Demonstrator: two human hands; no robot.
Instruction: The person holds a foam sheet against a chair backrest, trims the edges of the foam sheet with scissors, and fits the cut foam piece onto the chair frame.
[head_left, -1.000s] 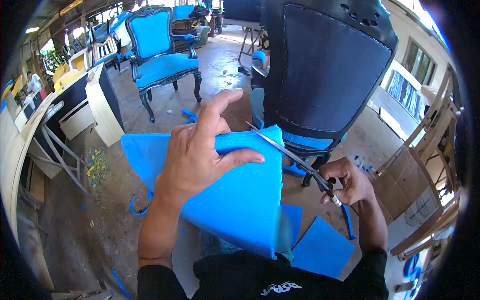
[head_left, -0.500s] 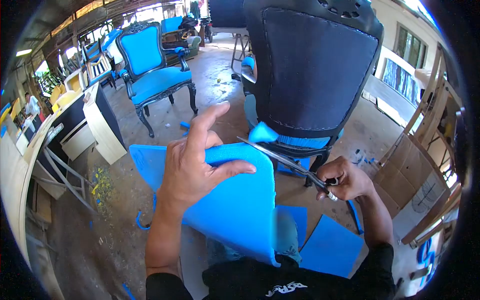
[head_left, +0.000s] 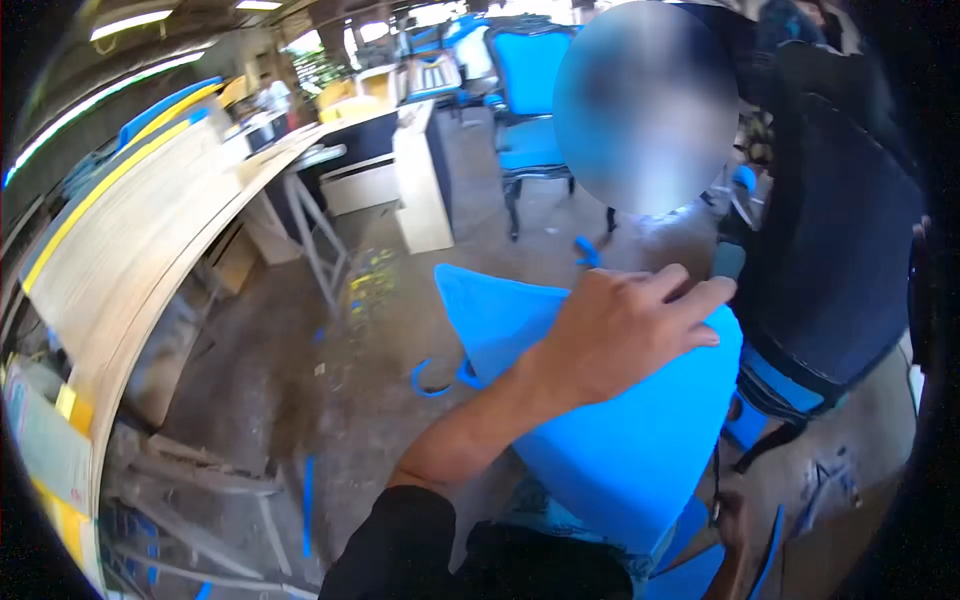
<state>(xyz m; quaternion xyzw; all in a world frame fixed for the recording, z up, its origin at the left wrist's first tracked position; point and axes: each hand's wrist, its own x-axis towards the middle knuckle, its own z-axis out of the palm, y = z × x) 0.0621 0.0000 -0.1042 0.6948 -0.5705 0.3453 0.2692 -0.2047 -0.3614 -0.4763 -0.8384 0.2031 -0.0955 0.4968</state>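
Observation:
A blue foam sheet (head_left: 640, 430) with a rounded corner spans the lower middle, in front of my body. My left hand (head_left: 635, 325) grips its upper edge, fingers curled over toward the right corner. Low at the sheet's right side is my right hand (head_left: 735, 530), closed around the dark scissors (head_left: 716, 485). Only a thin part of the scissors shows; the sheet hides some of the hand. Beyond the sheet on the right stands a chair with a black padded back (head_left: 840, 220).
A long curved wooden panel (head_left: 190, 240) runs down the left side. A blue upholstered chair (head_left: 528, 75) stands at the back, beside a blurred round patch. Blue foam offcuts (head_left: 430, 380) and yellow scraps (head_left: 372, 280) lie on the floor. A person (head_left: 272, 98) is far back left.
My view has swung left. The right hand with the scissors has dropped from the sheet's top corner to low along its right side. The small blue piece at the blades is no longer seen.

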